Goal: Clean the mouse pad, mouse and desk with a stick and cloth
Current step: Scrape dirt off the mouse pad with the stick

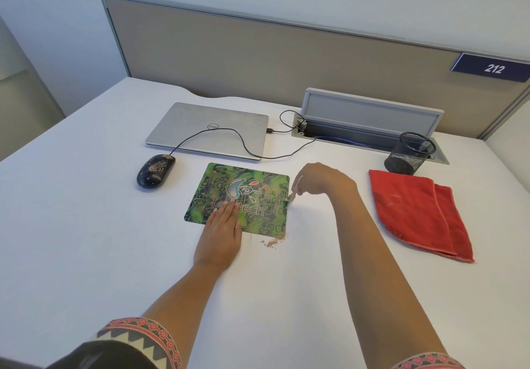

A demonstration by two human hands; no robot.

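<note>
A green patterned mouse pad [258,193] lies on the white desk [86,225], with brown crumbs near its right side. My left hand [222,234] presses flat on the pad's near edge, fingers straight. My right hand [321,180] pinches a small pale stick [292,195] whose tip touches the pad's right edge. A pile of brown crumbs [272,242] sits on the desk just off the pad's near right corner. The black wired mouse [155,170], speckled with crumbs, rests left of the pad. A red cloth [415,211] lies folded at the right.
A shut silver laptop [209,127] sits behind the pad, the mouse cable [229,136] looping over it. A black mesh pen cup [410,152] stands by an open cable box [370,122] at the back right. A beige partition [258,61] borders the desk's far edge.
</note>
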